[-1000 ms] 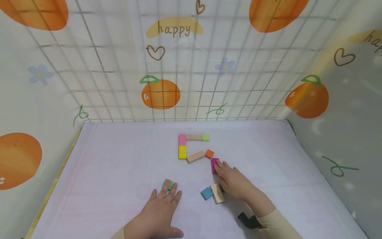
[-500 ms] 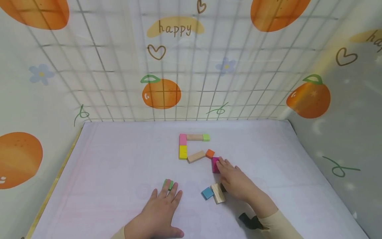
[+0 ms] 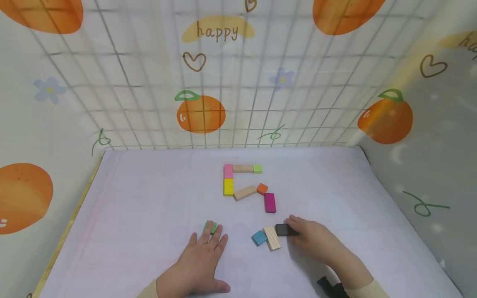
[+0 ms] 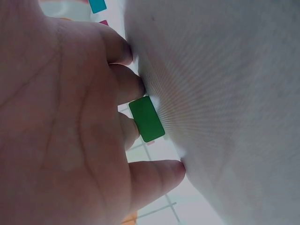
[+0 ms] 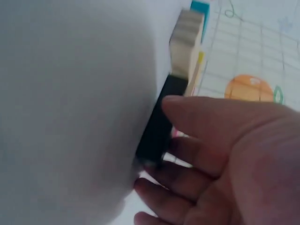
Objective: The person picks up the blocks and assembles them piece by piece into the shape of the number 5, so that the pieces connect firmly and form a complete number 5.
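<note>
My left hand (image 3: 197, 265) lies palm down with its fingers spread and straight, one finger on top of a small green block (image 4: 146, 119). My right hand (image 3: 316, 240) pinches a black block (image 3: 285, 229) between thumb and fingers. The black block's left end meets a striped wood-grain block (image 3: 272, 238), which has a blue block (image 3: 258, 238) at its other side. Further back, a magenta block (image 3: 270, 203) stands near an orange cube (image 3: 262, 189). A slanted plain wooden block (image 3: 245, 193) runs from that cube to a yellow block (image 3: 228, 187).
Behind the yellow block a pink block (image 3: 228, 171), another plain wooden block (image 3: 243, 168) and a light green cube (image 3: 257, 169) continue the line. A white cloth (image 3: 149, 198) covers the table. Fruit-printed curtains (image 3: 149, 82) rise at the back and sides. A black strap (image 3: 331, 287) hangs by the right sleeve.
My right hand has let go of the magenta block and moved back towards me and rightward, onto the black block. My left hand keeps its place on the green block.
</note>
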Action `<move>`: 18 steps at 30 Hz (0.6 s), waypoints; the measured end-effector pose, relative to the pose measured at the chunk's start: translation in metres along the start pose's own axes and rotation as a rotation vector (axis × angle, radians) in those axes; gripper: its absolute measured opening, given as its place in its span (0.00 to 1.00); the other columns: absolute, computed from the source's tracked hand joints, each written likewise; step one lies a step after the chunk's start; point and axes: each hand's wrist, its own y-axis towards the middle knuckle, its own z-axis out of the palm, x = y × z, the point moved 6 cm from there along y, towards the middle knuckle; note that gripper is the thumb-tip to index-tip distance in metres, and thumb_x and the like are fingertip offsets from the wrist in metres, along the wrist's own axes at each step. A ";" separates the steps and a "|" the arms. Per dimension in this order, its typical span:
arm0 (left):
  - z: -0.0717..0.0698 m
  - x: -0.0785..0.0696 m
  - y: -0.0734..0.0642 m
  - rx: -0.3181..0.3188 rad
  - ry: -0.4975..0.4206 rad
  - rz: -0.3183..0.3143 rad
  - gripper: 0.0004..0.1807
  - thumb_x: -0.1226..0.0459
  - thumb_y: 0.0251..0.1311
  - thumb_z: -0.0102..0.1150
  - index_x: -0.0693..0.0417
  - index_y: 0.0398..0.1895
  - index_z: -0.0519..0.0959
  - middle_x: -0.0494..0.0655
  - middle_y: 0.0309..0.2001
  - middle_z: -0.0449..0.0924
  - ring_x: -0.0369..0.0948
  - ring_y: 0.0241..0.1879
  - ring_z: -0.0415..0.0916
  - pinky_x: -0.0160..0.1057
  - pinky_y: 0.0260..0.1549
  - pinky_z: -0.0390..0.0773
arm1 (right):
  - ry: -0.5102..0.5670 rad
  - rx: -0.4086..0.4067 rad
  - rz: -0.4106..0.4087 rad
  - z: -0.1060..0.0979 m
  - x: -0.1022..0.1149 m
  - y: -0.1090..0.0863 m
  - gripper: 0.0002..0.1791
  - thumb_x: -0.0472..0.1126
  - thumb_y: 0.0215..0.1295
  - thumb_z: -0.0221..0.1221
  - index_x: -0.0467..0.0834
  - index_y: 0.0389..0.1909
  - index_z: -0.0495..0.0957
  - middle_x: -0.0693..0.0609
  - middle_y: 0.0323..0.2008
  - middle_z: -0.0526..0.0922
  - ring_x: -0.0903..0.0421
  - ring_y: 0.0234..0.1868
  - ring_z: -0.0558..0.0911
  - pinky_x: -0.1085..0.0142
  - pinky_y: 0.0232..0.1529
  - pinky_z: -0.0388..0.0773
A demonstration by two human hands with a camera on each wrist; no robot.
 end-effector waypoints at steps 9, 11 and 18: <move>0.002 0.001 0.001 0.007 -0.032 0.003 0.65 0.21 0.43 0.57 0.46 0.81 0.54 0.52 0.82 0.42 0.54 0.82 0.33 0.70 0.68 0.57 | 0.007 0.088 0.075 0.002 0.031 -0.029 0.37 0.55 0.62 0.68 0.44 0.69 0.74 0.44 0.48 0.87 0.53 0.37 0.81 0.59 0.39 0.80; 0.003 0.002 0.002 0.012 -0.024 0.000 0.66 0.20 0.43 0.57 0.46 0.81 0.54 0.52 0.82 0.42 0.54 0.82 0.33 0.70 0.69 0.57 | 0.044 0.099 0.043 0.002 0.040 -0.036 0.35 0.56 0.62 0.67 0.45 0.68 0.75 0.49 0.36 0.88 0.58 0.28 0.73 0.64 0.30 0.71; 0.003 0.000 0.002 0.014 -0.022 -0.007 0.66 0.21 0.42 0.57 0.46 0.81 0.55 0.51 0.82 0.42 0.54 0.82 0.34 0.69 0.69 0.57 | 0.053 0.076 -0.163 0.006 0.055 -0.045 0.30 0.51 0.67 0.64 0.45 0.68 0.75 0.47 0.58 0.84 0.53 0.56 0.84 0.52 0.57 0.81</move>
